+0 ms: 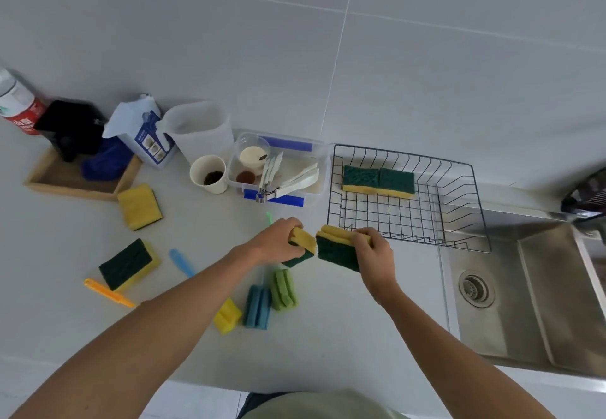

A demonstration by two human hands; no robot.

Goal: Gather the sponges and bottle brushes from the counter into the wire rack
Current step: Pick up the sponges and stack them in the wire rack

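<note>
My left hand (278, 241) grips one yellow-and-green sponge (303, 244) above the counter. My right hand (375, 254) holds a second sponge (336, 248), green side toward me, just left of the black wire rack (459, 221). Two sponges (378, 180) lie side by side inside the rack at its far end. Two more sponges rest on the counter at the left, one yellow side up (140, 206), one green side up (128, 263). Bottle brushes with a green head (283, 289), a blue head (258, 306) and a yellow head (227, 316) lie under my left forearm.
A steel sink (531, 290) lies right of the rack. Behind my hands stand a clear plastic box of utensils (278, 169), a paper cup (209, 174), a jug (200, 130), a carton (144, 136) and a wooden tray (78, 179). The counter's front edge runs beneath my arms.
</note>
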